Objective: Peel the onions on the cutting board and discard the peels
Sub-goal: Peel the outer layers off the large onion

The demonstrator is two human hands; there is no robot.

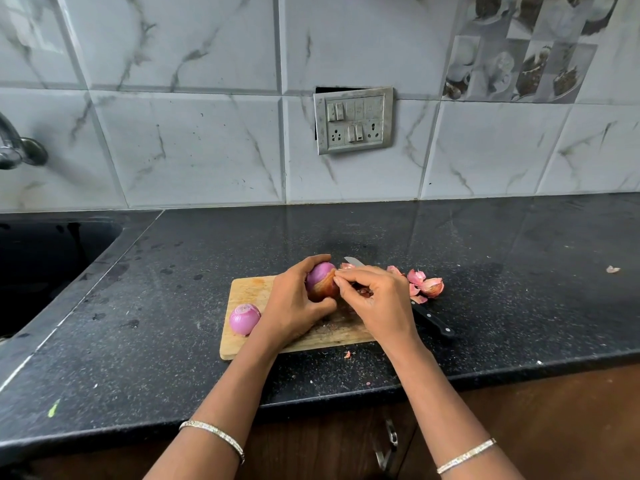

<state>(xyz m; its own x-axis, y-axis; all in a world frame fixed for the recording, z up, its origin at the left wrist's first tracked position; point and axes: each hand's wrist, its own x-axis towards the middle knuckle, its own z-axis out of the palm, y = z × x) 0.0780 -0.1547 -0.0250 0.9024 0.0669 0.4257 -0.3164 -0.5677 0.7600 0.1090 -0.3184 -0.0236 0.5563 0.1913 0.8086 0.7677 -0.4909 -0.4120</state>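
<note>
Onion (322, 280) gripped by L hand (294, 306) over board (249, 292); R hand (377, 299) pinching its skin.

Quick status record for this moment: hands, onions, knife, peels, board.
left hand: grips the half-peeled onion above the board
right hand: pinches skin at that onion's right side
peeled onion: on the board's left edge
knife: lies behind the right hand, handle on the counter
peels: piled on the counter, right of the board
board: wooden, on the counter
</note>
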